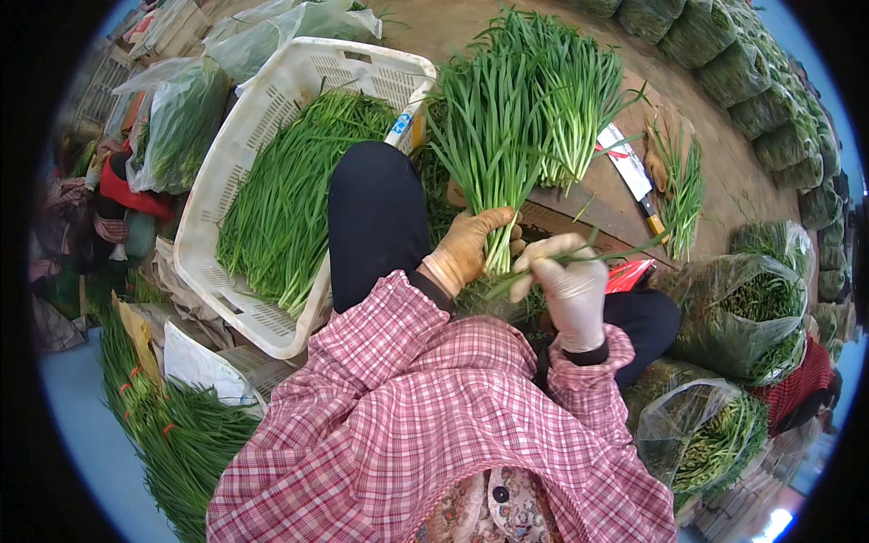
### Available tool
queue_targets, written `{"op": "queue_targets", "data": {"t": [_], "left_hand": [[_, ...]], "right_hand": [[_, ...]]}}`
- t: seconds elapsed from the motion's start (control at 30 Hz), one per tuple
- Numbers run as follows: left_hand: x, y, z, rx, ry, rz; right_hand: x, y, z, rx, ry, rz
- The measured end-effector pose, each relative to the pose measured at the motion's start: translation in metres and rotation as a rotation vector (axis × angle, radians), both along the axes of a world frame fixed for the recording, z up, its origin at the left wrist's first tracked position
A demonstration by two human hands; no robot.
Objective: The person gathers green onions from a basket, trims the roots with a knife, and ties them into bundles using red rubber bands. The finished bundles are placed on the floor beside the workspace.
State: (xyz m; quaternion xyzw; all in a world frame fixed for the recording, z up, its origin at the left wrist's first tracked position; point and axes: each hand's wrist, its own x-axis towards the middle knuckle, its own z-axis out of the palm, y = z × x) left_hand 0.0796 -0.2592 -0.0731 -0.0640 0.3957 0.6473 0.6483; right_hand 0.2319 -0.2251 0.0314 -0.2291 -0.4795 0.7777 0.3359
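My left hand, in a stained glove, grips a bunch of garlic chives near its pale stem ends, leaves fanning away from me. Close beside it, my right hand in a white glove pinches a few loose green blades that stick out to both sides of the fingers. Behind the held bunch, a second pile of chives lies on a brown board. To the right on the board rests a knife with a black and yellow handle, next to a few loose chives.
A white plastic crate with chives stands left of my knee. Tied chive bundles lie at lower left. Open plastic bags of greens stand at right, with a red packet by my right knee. Stacked bags line the far right. Another person sits far left.
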Motion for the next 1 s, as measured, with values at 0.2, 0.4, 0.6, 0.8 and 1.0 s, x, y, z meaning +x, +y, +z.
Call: {"op": "queue_targets", "data": {"t": [0.2, 0.4, 0.6, 0.8, 1.0], "left_hand": [[0.008, 0.0, -0.004, 0.057, 0.196, 0.057], [-0.007, -0.007, -0.003, 0.245, 0.289, -0.215], [-0.012, -0.003, 0.007, 0.5, -0.189, -0.25], [-0.009, -0.006, 0.003, 0.327, 0.0, -0.239], [-0.004, -0.001, -0.001, 0.415, 0.133, -0.143]], "right_hand": [[-0.053, 0.043, -0.031, 0.579, -0.928, 0.065], [-0.058, 0.051, -0.059, 0.553, -0.873, 0.003], [-0.031, 0.045, -0.058, -0.017, -0.422, -0.058], [-0.017, 0.036, -0.052, -0.193, -0.087, -0.071], [-0.048, 0.058, -0.041, 0.002, -0.528, -0.073]]}}
